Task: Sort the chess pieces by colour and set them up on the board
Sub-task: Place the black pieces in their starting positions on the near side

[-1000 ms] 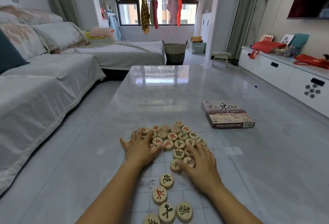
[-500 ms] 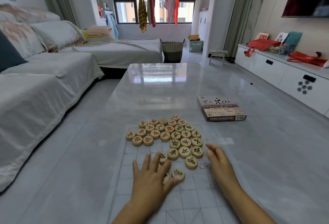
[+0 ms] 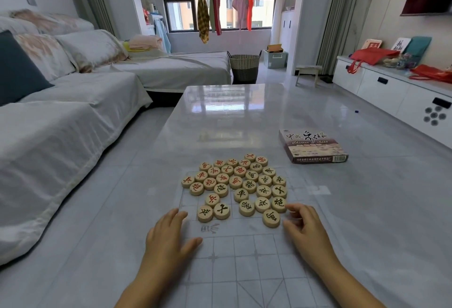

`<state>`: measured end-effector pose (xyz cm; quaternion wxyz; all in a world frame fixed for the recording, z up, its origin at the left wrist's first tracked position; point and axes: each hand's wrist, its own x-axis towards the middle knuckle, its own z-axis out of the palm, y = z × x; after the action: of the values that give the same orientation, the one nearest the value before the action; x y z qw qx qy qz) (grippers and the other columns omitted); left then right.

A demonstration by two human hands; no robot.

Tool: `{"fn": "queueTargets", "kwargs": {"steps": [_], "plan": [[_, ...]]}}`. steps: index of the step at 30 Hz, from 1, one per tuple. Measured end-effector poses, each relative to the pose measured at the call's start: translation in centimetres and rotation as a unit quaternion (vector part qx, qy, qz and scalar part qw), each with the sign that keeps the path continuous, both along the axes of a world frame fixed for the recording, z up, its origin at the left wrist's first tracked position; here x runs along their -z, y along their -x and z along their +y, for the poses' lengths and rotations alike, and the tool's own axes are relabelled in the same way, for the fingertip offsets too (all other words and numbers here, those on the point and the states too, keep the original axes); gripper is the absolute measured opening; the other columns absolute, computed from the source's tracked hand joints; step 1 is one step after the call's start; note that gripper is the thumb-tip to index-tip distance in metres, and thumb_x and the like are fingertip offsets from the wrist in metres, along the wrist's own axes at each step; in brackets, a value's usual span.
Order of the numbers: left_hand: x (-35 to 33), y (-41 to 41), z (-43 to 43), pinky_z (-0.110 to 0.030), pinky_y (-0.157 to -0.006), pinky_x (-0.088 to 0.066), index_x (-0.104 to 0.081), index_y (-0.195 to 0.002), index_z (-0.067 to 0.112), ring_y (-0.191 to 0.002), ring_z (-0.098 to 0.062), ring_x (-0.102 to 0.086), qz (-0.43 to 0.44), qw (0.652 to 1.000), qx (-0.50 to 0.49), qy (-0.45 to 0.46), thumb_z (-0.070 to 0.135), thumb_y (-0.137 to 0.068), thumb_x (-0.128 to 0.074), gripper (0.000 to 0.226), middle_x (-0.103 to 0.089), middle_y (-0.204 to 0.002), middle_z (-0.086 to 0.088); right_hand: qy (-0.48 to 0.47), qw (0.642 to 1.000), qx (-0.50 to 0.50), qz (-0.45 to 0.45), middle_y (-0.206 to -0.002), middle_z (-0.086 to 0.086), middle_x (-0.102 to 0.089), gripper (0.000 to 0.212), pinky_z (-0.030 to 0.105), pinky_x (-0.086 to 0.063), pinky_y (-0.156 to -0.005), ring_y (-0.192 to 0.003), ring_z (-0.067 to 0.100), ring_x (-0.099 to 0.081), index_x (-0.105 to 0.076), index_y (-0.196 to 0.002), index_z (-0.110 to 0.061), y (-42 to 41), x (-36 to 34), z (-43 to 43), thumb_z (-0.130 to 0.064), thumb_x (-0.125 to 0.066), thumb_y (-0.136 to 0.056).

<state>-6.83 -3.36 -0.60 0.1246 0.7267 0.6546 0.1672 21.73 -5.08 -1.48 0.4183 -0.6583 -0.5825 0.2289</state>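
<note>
Left hand [image 3: 168, 236]: lower centre of frame, flat on the near-left edge of the board [image 3: 244, 258], fingers loosely spread, holding nothing.

Right hand [image 3: 305, 229]: lower right of centre, fingers loosely bent, nothing visibly held. Its fingertips [image 3: 291, 207] are just beside the nearest black-lettered pieces.

Chess pieces [image 3: 234, 185]: one face-up cluster at frame centre, on the far half of the board, just above both hands. Red lettering gathers toward the cluster's upper left and black toward its lower right, with a few mixed near the middle.

Progress, judged: sorting partly done, colours not yet pulled apart, and no piece set on a starting point.

Tabletop [image 3: 220, 116]: glossy grey, with the game box [image 3: 313, 146] right of the cluster, well apart.
</note>
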Motion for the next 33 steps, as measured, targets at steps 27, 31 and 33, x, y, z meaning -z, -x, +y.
{"fn": "queueTargets", "kwargs": {"steps": [27,31,33], "plan": [[-0.2,-0.6,1.2,-0.031,-0.100,-0.028,-0.047,-0.123,0.027,-0.123,-0.013,-0.040,-0.028,0.998,-0.044,-0.032,0.054,-0.084,-0.049,0.047,-0.049,-0.132,0.008,0.018,0.973,-0.100,-0.208,-0.144,-0.011,-0.027,0.072,0.027,-0.012,-0.112,-0.136,0.010,-0.018,-0.034,-0.139,-0.028,2.0,-1.1,3.7,-0.064,-0.028,-0.077],[-2.0,-4.3,5.5,-0.032,-0.093,-0.032,-0.051,-0.125,0.024,-0.119,-0.019,-0.044,-0.030,0.998,0.006,-0.059,0.032,-0.090,-0.052,0.036,-0.051,-0.129,0.001,-0.053,0.983,-0.043,-0.169,-0.099,-0.016,-0.044,0.014,0.020,-0.036,-0.080,-0.096,0.008,-0.040,-0.051,-0.101,-0.029,1.8,0.2,0.7,-0.032,-0.055,-0.088],[-2.2,-6.4,7.5,-0.033,-0.094,-0.034,-0.050,-0.124,0.020,-0.119,-0.022,-0.042,-0.008,0.999,0.027,-0.043,0.028,-0.089,-0.052,0.036,-0.049,-0.128,-0.002,-0.046,0.986,-0.036,-0.154,-0.090,-0.019,-0.043,0.010,0.018,-0.036,-0.071,-0.090,0.009,-0.042,-0.049,-0.091,-0.031,1.4,0.6,0.4,-0.025,-0.056,-0.089]]}}
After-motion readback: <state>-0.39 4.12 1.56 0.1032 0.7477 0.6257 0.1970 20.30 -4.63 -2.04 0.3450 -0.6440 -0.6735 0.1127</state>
